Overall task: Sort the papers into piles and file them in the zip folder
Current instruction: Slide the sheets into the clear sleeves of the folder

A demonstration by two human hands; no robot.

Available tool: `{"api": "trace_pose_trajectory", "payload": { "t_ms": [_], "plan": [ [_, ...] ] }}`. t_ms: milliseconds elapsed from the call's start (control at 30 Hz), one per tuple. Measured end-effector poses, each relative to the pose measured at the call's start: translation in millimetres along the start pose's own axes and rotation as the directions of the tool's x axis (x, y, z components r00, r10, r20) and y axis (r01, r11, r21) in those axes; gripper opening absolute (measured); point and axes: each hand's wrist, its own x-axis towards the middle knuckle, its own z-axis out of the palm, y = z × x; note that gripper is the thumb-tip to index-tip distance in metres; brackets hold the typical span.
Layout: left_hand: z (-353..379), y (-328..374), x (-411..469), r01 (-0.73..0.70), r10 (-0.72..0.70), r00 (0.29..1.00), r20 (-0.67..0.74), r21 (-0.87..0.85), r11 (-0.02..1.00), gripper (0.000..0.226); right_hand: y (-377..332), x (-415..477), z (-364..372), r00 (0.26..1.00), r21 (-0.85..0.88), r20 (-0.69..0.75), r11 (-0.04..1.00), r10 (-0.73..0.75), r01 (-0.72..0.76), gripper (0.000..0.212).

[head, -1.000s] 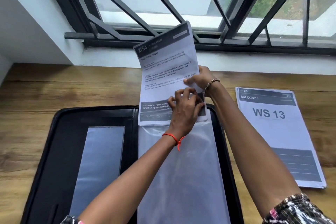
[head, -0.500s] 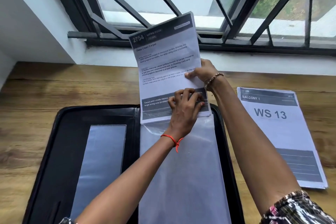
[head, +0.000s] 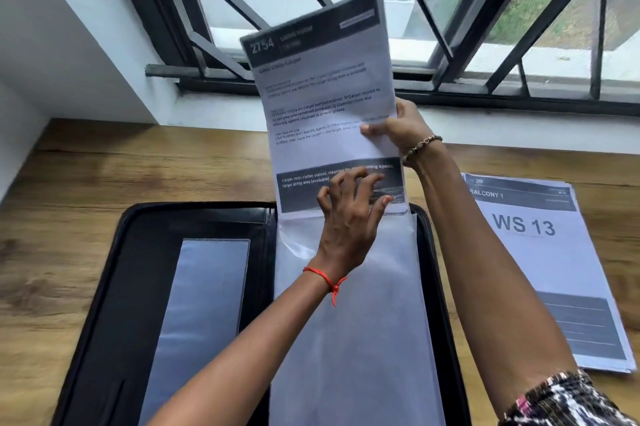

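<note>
Sheet [head: 322, 96] headed 2754 stands nearly upright over the far edge of the open folder [head: 104, 287], its bottom at the mouth of the clear sleeve [head: 363, 321]. Right hand [head: 398, 129] pinches its right edge, thumb on the front. Left hand [head: 349, 214] lies on the sheet's dark lower band, fingers curled and spread; whether they grip anything I cannot tell. Pile [head: 540, 252] topped "WS 13" lies on the table [head: 104, 166], right of the folder.

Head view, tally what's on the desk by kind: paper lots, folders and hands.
Paper lots: 2, the held 2754 paper and the WS 13 pile
Zip folder: 1
Hands: 2, left hand and right hand
Total: 5
</note>
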Motion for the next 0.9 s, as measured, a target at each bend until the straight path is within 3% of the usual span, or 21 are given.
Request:
{"api": "trace_pose_trajectory", "payload": {
  "t_ms": [167, 333, 467, 567, 767, 900],
  "plan": [
    [-5, -17, -21, 0.063, -0.062, 0.996, 0.069, -0.012, 0.998, 0.044, -18, -8, -22, 0.963, 0.073, -0.131, 0.966, -0.236, 0.246, 0.036],
    [-6, -53, -50, 0.083, -0.131, 0.962, 0.241, 0.197, 0.977, 0.061, -30, -18, -50, 0.884, 0.092, -0.269, 0.903, -0.382, 0.419, 0.034],
    [6, -72, -64, -0.015, -0.134, 0.918, 0.374, 0.37, 0.929, 0.07, -21, -22, -63, 0.882, 0.17, -0.327, 0.897, -0.34, 0.409, 0.035],
    [15, -71, -66, -0.027, -0.163, 0.904, 0.395, 0.433, 0.901, 0.071, -9, -27, -68, 0.889, 0.218, -0.338, 0.893, -0.31, 0.394, 0.035],
    [16, -71, -63, -0.025, -0.114, 0.923, 0.367, 0.354, 0.935, 0.069, 13, -31, -66, 0.917, 0.302, -0.339, 0.899, -0.209, 0.317, 0.034],
    [0, -71, -50, 0.105, -0.138, 0.971, 0.194, 0.175, 0.979, 0.045, 24, -33, -59, 0.951, 0.34, -0.265, 0.907, -0.16, 0.247, 0.035]
  ]
}}
